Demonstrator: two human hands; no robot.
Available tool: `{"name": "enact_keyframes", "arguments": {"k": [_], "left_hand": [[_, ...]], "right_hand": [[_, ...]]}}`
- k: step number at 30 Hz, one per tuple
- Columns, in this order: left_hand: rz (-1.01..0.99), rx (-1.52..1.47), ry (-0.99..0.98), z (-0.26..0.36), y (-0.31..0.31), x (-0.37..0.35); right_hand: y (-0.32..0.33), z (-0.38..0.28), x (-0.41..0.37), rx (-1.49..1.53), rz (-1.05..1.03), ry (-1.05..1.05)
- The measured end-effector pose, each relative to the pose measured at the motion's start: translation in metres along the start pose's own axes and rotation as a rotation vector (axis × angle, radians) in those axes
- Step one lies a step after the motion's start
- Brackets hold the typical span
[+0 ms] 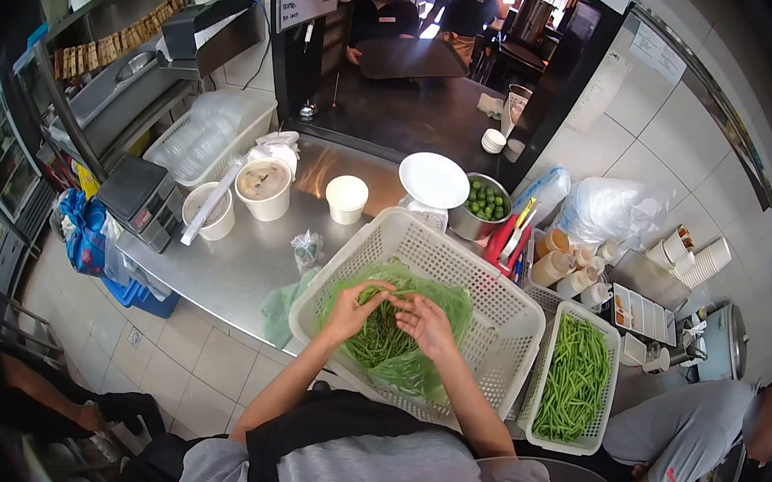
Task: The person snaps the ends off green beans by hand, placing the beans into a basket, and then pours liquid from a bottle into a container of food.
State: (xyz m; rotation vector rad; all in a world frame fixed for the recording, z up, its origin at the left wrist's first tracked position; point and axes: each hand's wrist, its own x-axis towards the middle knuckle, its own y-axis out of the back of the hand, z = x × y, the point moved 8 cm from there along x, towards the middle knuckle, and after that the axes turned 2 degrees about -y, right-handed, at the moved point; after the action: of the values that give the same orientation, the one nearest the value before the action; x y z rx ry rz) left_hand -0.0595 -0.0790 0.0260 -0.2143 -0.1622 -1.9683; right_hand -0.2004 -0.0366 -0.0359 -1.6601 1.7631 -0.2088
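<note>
A large white perforated basket (498, 335) stands on the steel counter before me. Inside it lies an open green plastic bag (449, 308) full of thin green beans (381, 341). Over the bag, my left hand (353, 310) pinches one end of a green bean, its thumb and fingers together. Close by on the right, my right hand (424, 324) has its fingers curled at the other end of the bean. To the right of the big basket, a smaller white basket (611, 384) holds cut green beans (575, 375).
Tubs (262, 194), a white plate (434, 181) and a pot of small green fruits (481, 215) stand behind the basket. Sauce bottles (577, 283) are at right. A co-worker in grey (683, 437) bends at far right. Behind the hatch a person holds a tray (413, 60).
</note>
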Motion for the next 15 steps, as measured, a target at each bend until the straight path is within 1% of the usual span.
{"name": "enact_keyframes", "arguments": {"k": [7, 8, 11, 13, 15], "left_hand": [[-0.027, -0.035, -0.001, 0.010, -0.002, 0.000], [-0.026, -0.048, 0.007, 0.010, -0.003, 0.000], [0.003, -0.137, 0.119, -0.005, 0.004, 0.000], [0.024, -0.225, 0.148, -0.011, 0.005, 0.001], [0.040, -0.304, 0.177, -0.014, 0.005, 0.000]], "right_hand": [[0.040, 0.000, 0.014, 0.276, 0.106, 0.109], [0.041, -0.001, 0.013, 0.257, 0.100, 0.110], [0.035, -0.008, 0.009, 0.197, 0.076, 0.121], [0.020, -0.018, 0.002, 0.155, 0.049, 0.142], [0.010, -0.020, -0.003, 0.150, 0.041, 0.113]]}}
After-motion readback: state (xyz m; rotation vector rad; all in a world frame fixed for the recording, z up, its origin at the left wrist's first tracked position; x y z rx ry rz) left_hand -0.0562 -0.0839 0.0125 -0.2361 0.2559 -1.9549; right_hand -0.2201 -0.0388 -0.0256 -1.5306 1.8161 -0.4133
